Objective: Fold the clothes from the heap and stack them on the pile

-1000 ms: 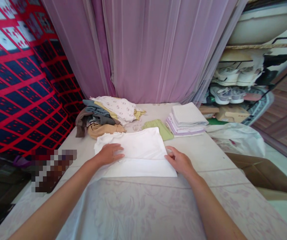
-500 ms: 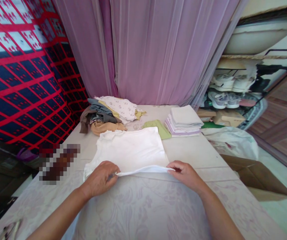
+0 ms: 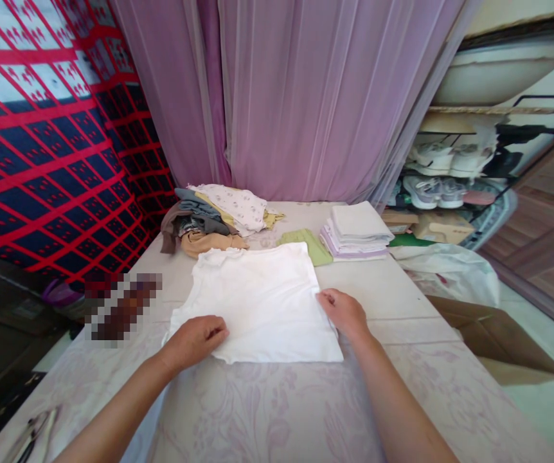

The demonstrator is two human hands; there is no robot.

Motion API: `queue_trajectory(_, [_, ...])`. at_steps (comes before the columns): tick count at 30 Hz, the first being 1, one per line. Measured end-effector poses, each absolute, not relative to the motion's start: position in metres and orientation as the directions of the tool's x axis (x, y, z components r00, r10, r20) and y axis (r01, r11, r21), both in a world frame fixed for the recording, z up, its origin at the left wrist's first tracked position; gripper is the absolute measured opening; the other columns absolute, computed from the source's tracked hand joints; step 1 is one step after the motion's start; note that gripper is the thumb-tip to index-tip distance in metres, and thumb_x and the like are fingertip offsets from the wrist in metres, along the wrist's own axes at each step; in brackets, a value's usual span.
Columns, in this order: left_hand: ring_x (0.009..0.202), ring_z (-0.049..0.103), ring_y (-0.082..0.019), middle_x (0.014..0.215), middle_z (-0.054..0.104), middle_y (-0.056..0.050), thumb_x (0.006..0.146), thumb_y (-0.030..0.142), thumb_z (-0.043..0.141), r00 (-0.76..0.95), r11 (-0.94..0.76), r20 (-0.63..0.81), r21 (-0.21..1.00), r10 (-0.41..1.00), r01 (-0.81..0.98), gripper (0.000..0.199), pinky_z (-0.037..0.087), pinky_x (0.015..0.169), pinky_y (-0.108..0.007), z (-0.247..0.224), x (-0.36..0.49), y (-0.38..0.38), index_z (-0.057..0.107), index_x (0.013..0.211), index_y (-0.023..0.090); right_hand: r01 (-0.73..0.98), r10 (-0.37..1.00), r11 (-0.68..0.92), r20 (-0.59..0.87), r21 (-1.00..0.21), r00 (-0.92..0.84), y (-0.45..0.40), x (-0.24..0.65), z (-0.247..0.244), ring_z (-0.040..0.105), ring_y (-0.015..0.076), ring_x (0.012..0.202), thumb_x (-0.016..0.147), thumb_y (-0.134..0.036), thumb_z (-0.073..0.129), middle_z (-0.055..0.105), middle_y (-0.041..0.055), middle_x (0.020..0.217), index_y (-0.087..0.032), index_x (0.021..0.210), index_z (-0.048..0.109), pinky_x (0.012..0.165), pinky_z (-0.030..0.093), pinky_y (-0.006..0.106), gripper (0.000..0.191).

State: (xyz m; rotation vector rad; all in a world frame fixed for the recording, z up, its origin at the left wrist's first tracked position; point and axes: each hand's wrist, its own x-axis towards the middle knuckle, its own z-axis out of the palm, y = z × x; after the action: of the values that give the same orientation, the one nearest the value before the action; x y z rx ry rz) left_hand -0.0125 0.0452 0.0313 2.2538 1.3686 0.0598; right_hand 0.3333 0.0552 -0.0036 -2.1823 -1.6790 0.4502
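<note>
A mauve curtain (image 3: 301, 96) hangs in folds straight ahead of me. On my left drops a red-and-navy checked cloth (image 3: 40, 167). To my right, a rack (image 3: 493, 110) holds pairs of shoes (image 3: 424, 191), with a brown wood-patterned panel (image 3: 542, 206) beyond it. A cardboard box (image 3: 499, 331) sits on the pale floor (image 3: 547, 411), beside the floral-patterned cover (image 3: 267, 418) before me. The light around me is soft and even.

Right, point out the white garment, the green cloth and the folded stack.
White garment (image 3: 265, 302): head view, middle of its spread fabric.
Green cloth (image 3: 317, 247): head view, its uncovered part.
Folded stack (image 3: 358, 226): head view, upper face of its top piece.
</note>
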Motion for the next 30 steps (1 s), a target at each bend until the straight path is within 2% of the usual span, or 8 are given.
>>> queue_trajectory(2, [0.063, 0.051, -0.013, 0.066, 0.056, 0.002, 0.087, 0.040, 0.039, 0.483, -0.352, -0.239, 0.435, 0.842, 0.829, 0.033, 0.034, 0.057, -0.022, 0.030, -0.016, 0.043, 0.055, 0.067, 0.019, 0.859, 0.959, -0.267, -0.031, -0.436, 0.282, 0.059, 0.326, -0.004, 0.063, 0.0180, 0.074, 0.083, -0.048, 0.050, 0.071, 0.0010, 0.082, -0.028, 0.085, 0.070, 0.058, 0.037, 0.025, 0.029])
queue_trajectory(6, [0.067, 0.055, -0.014, 0.072, 0.062, 0.001, 0.087, 0.037, 0.040, 0.469, -0.341, -0.208, 0.451, 0.858, 0.825, 0.029, 0.040, 0.061, -0.023, 0.027, -0.021, 0.040, 0.058, 0.073, 0.020, 0.887, 0.957, -0.247, 0.047, -0.390, 0.287, 0.061, 0.320, -0.007, 0.063, 0.0176, 0.078, 0.084, -0.036, 0.048, 0.070, 0.0035, 0.090, -0.023, 0.079, 0.067, 0.060, 0.037, 0.025, 0.023])
queue_trajectory(9, [0.094, 0.060, -0.018, 0.100, 0.068, -0.004, 0.088, 0.032, 0.042, 0.499, -0.423, -0.074, 0.435, 0.863, 0.795, 0.025, 0.046, 0.084, -0.029, 0.020, -0.020, 0.043, 0.064, 0.091, 0.021, 0.878, 0.948, -0.278, 0.037, -0.390, 0.316, 0.063, 0.319, -0.007, 0.063, 0.0182, 0.080, 0.087, -0.036, 0.045, 0.069, 0.0042, 0.090, -0.022, 0.091, 0.064, 0.061, 0.037, 0.026, 0.023])
queue_trajectory(11, [0.116, 0.053, -0.021, 0.125, 0.060, -0.008, 0.089, 0.033, 0.042, 0.526, -0.479, -0.012, 0.397, 0.850, 0.783, 0.031, 0.040, 0.100, -0.035, 0.012, -0.019, 0.045, 0.063, 0.109, 0.021, 0.859, 0.944, -0.304, -0.008, -0.411, 0.330, 0.066, 0.317, -0.006, 0.064, 0.0189, 0.080, 0.086, -0.041, 0.047, 0.070, 0.0025, 0.088, -0.023, 0.105, 0.060, 0.061, 0.037, 0.027, 0.029])
queue_trajectory(14, [0.134, 0.037, -0.026, 0.143, 0.044, -0.009, 0.091, 0.041, 0.041, 0.541, -0.503, -0.038, 0.317, 0.840, 0.804, 0.045, 0.029, 0.110, -0.046, -0.001, -0.014, 0.048, 0.053, 0.130, 0.021, 0.869, 0.955, -0.285, -0.040, -0.403, 0.295, 0.069, 0.313, -0.003, 0.064, 0.0193, 0.079, 0.085, -0.038, 0.049, 0.070, 0.0004, 0.084, -0.023, 0.121, 0.052, 0.062, 0.038, 0.027, 0.039])
queue_trajectory(17, [0.139, 0.025, -0.029, 0.150, 0.034, -0.010, 0.091, 0.047, 0.039, 0.529, -0.492, -0.106, 0.251, 0.842, 0.834, 0.055, 0.022, 0.111, -0.053, -0.009, -0.009, 0.047, 0.042, 0.139, 0.021, 0.888, 0.964, -0.243, 0.005, -0.391, 0.266, 0.071, 0.313, -0.004, 0.063, 0.0182, 0.081, 0.085, -0.030, 0.046, 0.071, 0.0013, 0.088, -0.023, 0.119, 0.055, 0.065, 0.039, 0.027, 0.035])
queue_trajectory(23, [0.142, 0.017, -0.028, 0.154, 0.024, -0.010, 0.091, 0.052, 0.037, 0.533, -0.502, -0.127, 0.212, 0.837, 0.839, 0.061, 0.017, 0.112, -0.052, -0.012, -0.006, 0.044, 0.033, 0.144, 0.022, 0.845, 0.943, -0.305, -0.016, -0.439, 0.332, 0.073, 0.321, -0.005, 0.063, 0.0199, 0.085, 0.084, -0.045, 0.049, 0.070, 0.0022, 0.091, -0.023, 0.095, 0.063, 0.067, 0.040, 0.027, 0.029])
queue_trajectory(30, [0.142, 0.017, -0.029, 0.154, 0.024, -0.010, 0.091, 0.053, 0.039, 0.560, -0.544, -0.040, 0.189, 0.827, 0.817, 0.061, 0.019, 0.113, -0.049, -0.023, -0.010, 0.046, 0.034, 0.144, 0.023, 0.859, 0.964, -0.181, 0.084, -0.479, 0.251, 0.080, 0.312, -0.014, 0.061, 0.0179, 0.078, 0.084, -0.034, 0.051, 0.067, 0.0012, 0.089, -0.022, 0.128, 0.045, 0.065, 0.040, 0.026, 0.046])
